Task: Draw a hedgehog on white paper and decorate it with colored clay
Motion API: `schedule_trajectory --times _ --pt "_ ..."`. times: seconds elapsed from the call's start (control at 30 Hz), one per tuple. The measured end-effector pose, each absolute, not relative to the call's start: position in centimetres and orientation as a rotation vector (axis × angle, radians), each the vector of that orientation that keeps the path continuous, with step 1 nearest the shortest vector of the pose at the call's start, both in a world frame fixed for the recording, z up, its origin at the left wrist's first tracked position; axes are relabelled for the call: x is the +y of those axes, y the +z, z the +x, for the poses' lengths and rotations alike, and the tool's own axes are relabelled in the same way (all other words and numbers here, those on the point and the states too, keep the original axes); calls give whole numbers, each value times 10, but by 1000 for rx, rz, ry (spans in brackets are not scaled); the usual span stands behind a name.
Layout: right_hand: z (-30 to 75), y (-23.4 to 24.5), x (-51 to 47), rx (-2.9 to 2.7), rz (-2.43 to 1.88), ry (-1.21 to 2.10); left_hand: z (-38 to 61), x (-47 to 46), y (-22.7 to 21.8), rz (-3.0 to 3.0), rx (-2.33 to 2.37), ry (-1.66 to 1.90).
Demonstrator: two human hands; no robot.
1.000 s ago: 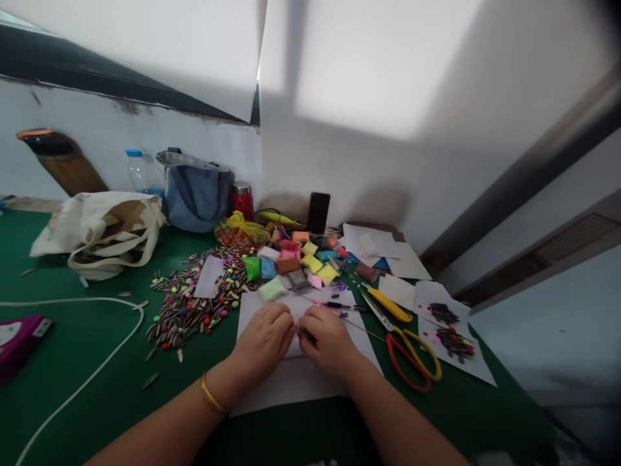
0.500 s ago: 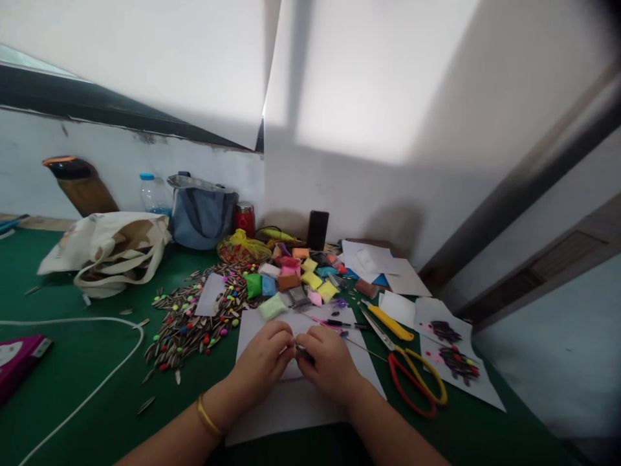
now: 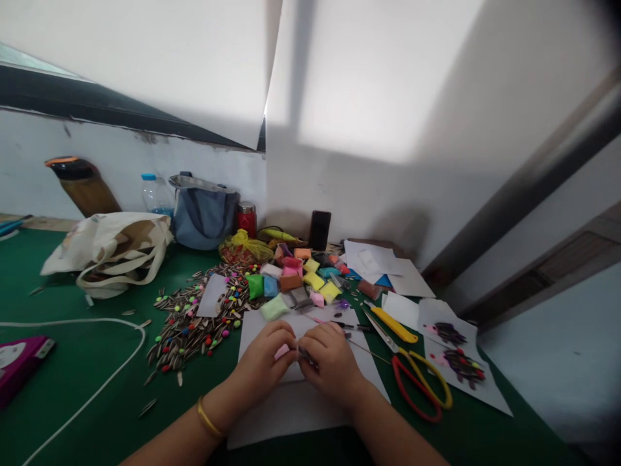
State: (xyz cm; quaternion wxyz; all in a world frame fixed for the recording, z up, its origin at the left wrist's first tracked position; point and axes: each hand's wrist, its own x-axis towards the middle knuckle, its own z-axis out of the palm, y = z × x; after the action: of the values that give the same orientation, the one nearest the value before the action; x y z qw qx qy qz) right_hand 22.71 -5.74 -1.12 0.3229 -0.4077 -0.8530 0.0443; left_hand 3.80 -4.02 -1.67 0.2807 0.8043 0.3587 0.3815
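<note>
My left hand point(image 3: 269, 353) is closed in a pinch, with a bit of pink clay point(image 3: 281, 351) showing between thumb and fingers. Fingertip to fingertip with it, my right hand point(image 3: 330, 362) is closed on a small dark piece point(image 3: 305, 355), mostly covered by the fingers; its kind cannot be made out. Both hands are over white paper sheets point(image 3: 291, 414). Just beyond them lie a black pen point(image 3: 352, 326) and several packets of coloured clay, among them a pale green packet point(image 3: 274, 308).
Striped sunflower seeds point(image 3: 189, 330) mixed with coloured balls spread to the left. To the right are scissors point(image 3: 422, 382), a yellow utility knife point(image 3: 395, 323) and paper bearing seed figures point(image 3: 463, 366). A phone point(image 3: 320, 230) and bags point(image 3: 204, 213) stand at the back.
My fingers have shifted slightly, and pink clay now shows in my left hand. The view has moved a little; the things on the table have stayed put.
</note>
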Motion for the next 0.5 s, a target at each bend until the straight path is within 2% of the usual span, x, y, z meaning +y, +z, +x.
schedule_trajectory --times 0.27,0.5 --pt "226 -13 -56 -2348 -1039 -8 36 -40 -16 2198 991 966" --pt "230 -14 -55 -2364 -1025 55 35 -36 -15 2149 972 999"
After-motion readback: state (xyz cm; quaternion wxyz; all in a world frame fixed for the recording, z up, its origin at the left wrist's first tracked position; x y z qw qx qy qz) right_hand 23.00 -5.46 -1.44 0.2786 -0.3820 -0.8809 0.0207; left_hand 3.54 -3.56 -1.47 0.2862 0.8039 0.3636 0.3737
